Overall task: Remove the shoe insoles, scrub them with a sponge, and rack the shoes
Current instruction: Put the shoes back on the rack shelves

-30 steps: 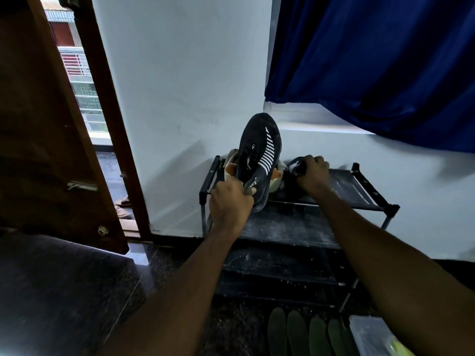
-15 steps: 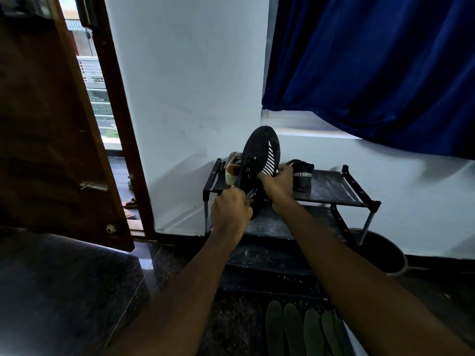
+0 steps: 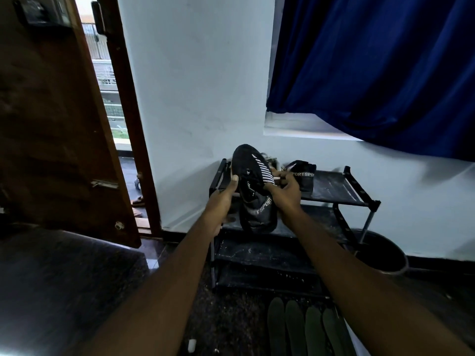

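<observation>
Gripping the black shoe from both sides, the two hands are holding it toe-up and heel-down in front of the left end of the shoe rack. The left hand is clasping the shoe's left edge, its thumb pressing on the upper while the other fingers are wrapping behind, out of sight. The right hand is curling its fingers round the shoe's right edge, just below the white stripes near the toe. White lettering is showing on the fabric between the two palms.

Just beyond the right fingertips, a second black shoe with white lettering is sitting on the rack's top shelf, close to the knuckles; whether it is touching them I cannot tell. Behind the held shoe's toe, past both sets of fingers, part of a paler shoe is peeking out on the same shelf.

Nearer the person than the hands, under the right forearm, four dark green insoles are lying side by side on the floor before the rack's foot. Lower and to the right of the right hand, a dark round tub is standing by the rack's right legs against the white wall. High above the right fingers a blue curtain is hanging, and far to the left of the left hand a wooden door is standing open.
</observation>
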